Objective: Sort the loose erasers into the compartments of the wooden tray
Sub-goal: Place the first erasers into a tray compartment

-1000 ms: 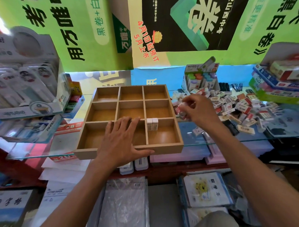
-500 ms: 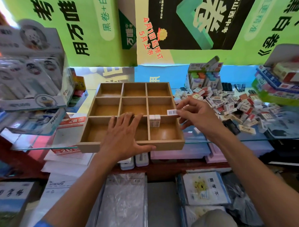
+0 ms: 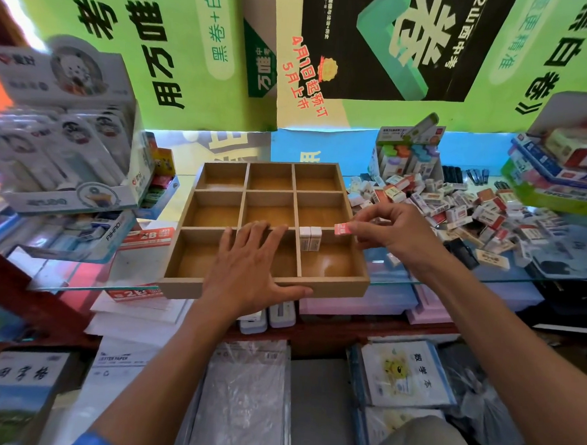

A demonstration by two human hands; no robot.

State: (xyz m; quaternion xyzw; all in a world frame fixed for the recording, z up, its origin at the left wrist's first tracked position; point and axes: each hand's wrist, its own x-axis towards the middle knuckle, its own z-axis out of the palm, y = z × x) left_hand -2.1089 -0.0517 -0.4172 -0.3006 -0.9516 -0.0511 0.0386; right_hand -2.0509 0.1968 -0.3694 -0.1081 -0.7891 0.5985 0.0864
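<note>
A: 1 eraser (image 3: pixel 342 229), red-labelled, is pinched between thumb and fingertips of the right hand (image 3: pixel 391 231), above the right rim of the wooden tray (image 3: pixel 265 286).

B: Tray contents?

A: 2 white erasers (image 3: pixel 310 238) stand upright in the near-right compartment, against its far wall.

B: Left hand (image 3: pixel 249 271)?

A: Flat, fingers straight and spread, over the near-middle compartment, holding nothing. Loose pile (image 3: pixel 454 209) lies right of the tray.

Your left hand (image 3: pixel 249 271) is lying flat across the tray's (image 3: pixel 181 286) near middle compartment, thumb along the front wall. Your right hand (image 3: pixel 391 231) is pinching a red eraser (image 3: pixel 342 229) over the tray's right wall — just beside two white erasers (image 3: pixel 310 238) standing upright in the near-right compartment. The pile (image 3: pixel 454 209) is sitting to the right on the glass.
</note>
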